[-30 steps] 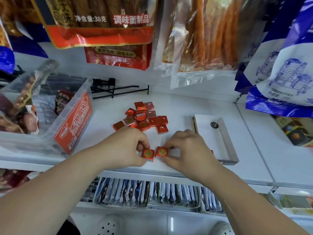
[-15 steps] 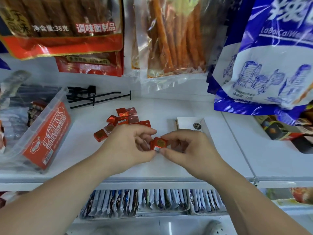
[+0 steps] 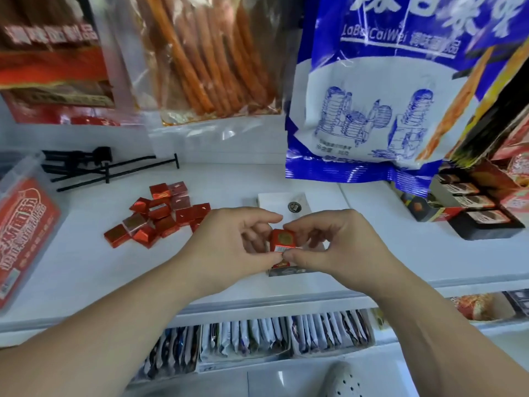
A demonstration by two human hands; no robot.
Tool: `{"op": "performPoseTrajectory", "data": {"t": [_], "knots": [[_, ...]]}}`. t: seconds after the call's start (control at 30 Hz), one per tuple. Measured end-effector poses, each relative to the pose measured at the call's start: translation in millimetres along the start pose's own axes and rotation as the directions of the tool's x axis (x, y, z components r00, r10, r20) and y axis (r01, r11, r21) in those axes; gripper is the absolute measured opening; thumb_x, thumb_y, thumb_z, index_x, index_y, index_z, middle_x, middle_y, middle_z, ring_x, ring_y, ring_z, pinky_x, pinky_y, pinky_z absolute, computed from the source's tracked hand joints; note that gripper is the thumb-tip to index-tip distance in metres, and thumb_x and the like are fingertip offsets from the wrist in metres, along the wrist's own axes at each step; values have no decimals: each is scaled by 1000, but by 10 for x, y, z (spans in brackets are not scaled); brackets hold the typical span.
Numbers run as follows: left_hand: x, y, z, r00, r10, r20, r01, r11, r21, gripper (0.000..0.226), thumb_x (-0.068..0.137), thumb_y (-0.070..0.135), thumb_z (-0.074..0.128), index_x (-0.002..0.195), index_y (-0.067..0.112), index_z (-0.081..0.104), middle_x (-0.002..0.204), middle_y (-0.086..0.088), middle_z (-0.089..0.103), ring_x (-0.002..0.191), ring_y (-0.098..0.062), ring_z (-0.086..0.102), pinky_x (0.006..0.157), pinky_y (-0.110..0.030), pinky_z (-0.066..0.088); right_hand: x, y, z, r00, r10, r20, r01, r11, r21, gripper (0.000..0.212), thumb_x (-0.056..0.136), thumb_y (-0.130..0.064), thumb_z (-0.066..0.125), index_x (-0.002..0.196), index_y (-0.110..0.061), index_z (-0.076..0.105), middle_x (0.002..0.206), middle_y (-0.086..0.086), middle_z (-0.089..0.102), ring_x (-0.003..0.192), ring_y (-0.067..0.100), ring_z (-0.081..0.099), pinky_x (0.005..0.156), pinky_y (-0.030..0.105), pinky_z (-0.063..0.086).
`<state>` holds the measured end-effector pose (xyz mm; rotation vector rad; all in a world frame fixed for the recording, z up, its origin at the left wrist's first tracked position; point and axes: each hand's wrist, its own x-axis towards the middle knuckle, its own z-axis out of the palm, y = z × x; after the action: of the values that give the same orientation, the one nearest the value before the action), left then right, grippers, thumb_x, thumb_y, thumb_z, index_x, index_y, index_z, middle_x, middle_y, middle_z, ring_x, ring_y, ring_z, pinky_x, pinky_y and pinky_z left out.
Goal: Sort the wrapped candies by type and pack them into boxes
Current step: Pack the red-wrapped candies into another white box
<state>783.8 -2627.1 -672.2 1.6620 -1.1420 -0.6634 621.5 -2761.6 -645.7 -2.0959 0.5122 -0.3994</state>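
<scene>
Pinching red wrapped candies (image 3: pixel 282 241) between left hand (image 3: pixel 229 247) and right hand (image 3: pixel 339 249), both clamped tight. Held over the white box (image 3: pixel 273 199), loose pile (image 3: pixel 160 214) off left.

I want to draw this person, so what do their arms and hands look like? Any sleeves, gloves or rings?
Draw both arms bare. No sleeve shows on the left arm or the right arm as far up as the picture goes. The left hand and the right hand wear no gloves, and I can see no rings, watch or bracelet.
</scene>
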Motion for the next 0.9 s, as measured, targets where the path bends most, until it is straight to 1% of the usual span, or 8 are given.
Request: {"op": "performPoseTrajectory", "data": {"t": [0.1, 0.17, 0.23, 0.33, 0.4, 0.5, 0.67, 0.9], "knots": [[30, -11, 75, 999, 21, 29, -23, 997, 80, 54, 67, 28, 88, 116, 37, 67, 95, 15, 69, 79, -3, 64, 73, -23, 52, -15, 71, -62, 1000, 9, 8, -8, 996, -91, 32, 67, -29, 89, 96, -26, 78, 80, -7, 74, 75, 12, 66, 70, 25, 54], [46, -26, 87, 997, 39, 73, -57, 962, 267, 61, 67, 45, 85, 123, 43, 60, 105, 25, 56, 91, 1, 55, 78, -17, 44, -19, 158, -115, 999, 37, -10, -38, 991, -132, 30, 67, -29, 89, 96, -25, 78, 78, -8, 73, 73, 9, 65, 64, 15, 48], [44, -47, 79, 991, 12, 131, -68, 900, 431, 72, 66, 60, 79, 130, 43, 52, 112, 27, 41, 99, 4, 44, 87, -19, 42, -25, 249, -170, 998, 56, -36, -62, 981, -182, 27, 70, -24, 87, 95, -25, 78, 77, -10, 72, 70, 7, 63, 62, 10, 43], [39, -87, 61, 987, -49, 156, -44, 838, 543, 78, 64, 69, 74, 133, 40, 51, 115, 21, 39, 104, 0, 42, 93, -28, 45, -42, 313, -207, 994, 100, -42, -108, 960, -259, 24, 73, -24, 85, 95, -28, 77, 78, -19, 70, 62, 6, 58, 57, 11, 43], [44, -111, 50, 983, -69, 171, -39, 828, 560, 75, 66, 69, 73, 132, 39, 52, 114, 20, 41, 102, -1, 43, 91, -28, 45, -39, 304, -193, 993, 116, -3, -112, 950, -292, 24, 74, -27, 84, 97, -28, 76, 77, -24, 68, 59, 1, 55, 55, 9, 40], [49, -125, 35, 980, -78, 184, -36, 836, 547, 68, 70, 64, 73, 131, 41, 53, 116, 22, 43, 95, 2, 42, 85, -21, 42, -18, 278, -156, 984, 159, 85, -125, 941, -316, 27, 77, -30, 83, 102, -24, 76, 90, -14, 71, 65, -12, 55, 60, 6, 39], [52, -149, 39, 978, -80, 192, -41, 832, 553, 69, 72, 61, 73, 134, 42, 51, 119, 27, 44, 93, 3, 42, 83, -14, 35, -17, 253, -168, 959, 238, 156, -188, 940, -284, 45, 72, -42, 84, 113, -27, 72, 101, -11, 71, 64, -15, 56, 62, 4, 38], [59, -158, 23, 981, -77, 175, -31, 839, 544, 71, 68, 58, 78, 133, 41, 53, 101, 31, 47, 88, 12, 46, 71, -6, 32, -58, 232, -197, 963, 229, 145, -151, 898, -412, 63, 59, -51, 89, 115, -38, 66, 87, -17, 68, 73, -14, 55, 62, 9, 37]]}}
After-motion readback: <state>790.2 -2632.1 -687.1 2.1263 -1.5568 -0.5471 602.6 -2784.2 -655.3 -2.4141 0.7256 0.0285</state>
